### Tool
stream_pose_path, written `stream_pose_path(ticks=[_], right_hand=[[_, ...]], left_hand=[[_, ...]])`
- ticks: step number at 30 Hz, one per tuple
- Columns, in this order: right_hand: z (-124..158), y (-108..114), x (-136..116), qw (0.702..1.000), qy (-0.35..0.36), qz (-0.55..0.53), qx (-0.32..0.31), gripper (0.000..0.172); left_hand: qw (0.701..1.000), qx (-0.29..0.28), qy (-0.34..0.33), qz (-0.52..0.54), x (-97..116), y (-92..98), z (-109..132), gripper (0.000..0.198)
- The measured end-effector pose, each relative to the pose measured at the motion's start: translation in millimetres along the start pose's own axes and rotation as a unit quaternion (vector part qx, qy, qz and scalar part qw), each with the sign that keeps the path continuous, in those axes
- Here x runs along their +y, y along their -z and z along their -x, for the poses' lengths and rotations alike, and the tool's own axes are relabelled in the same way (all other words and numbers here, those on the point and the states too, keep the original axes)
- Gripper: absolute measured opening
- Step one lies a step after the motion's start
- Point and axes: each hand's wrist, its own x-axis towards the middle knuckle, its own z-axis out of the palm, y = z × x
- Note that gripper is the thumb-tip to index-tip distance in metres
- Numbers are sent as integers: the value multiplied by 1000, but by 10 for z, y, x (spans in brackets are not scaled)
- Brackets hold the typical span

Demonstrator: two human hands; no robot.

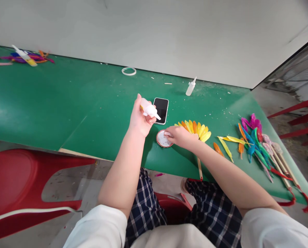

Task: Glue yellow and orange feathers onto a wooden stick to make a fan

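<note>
My left hand (140, 119) is closed around a white squeeze bottle (150, 109), its narrow nozzle tilted down to the right. My right hand (182, 137) has its fingers pinched at the right side of a round white disc (164, 139) with a reddish rim, lying on the table. A small white piece (167, 133) shows at those fingertips. Partly hidden behind this hand is a fan of yellow and orange feathers (199, 129), its wooden handle (199, 168) pointing toward me. A phone (161, 111) with a dark screen lies just beyond the hands.
The green table (97, 103) meets a pale wall. Another squeeze bottle (191, 86) and a tape ring (129, 71) are near the wall. Loose coloured feathers (252, 141) and tasselled sticks (280, 162) lie right; a bottle (24, 55) sits far left. A red chair (21, 182) stands at left.
</note>
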Motion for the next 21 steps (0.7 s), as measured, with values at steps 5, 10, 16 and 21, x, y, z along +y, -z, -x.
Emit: stream_pose_path(ticks=[5,10,16,21], right_hand=[[-6,-32,10,1000,0,15,-5,27],[-7,-60,19,999,-13,30,-15,22],[-1,-71,14,999,-4,30,-11,25],[-4,-26,8,1000,-22,15,-1,23]], left_hand=[[1000,-2,3,-2,2,-6,5,47],[1000,-1,2,-5,1,-8,6,47],[1000,-6,4,-4,0,-3,4,47],[1000,-4,5,-10,4,-6,10,47]])
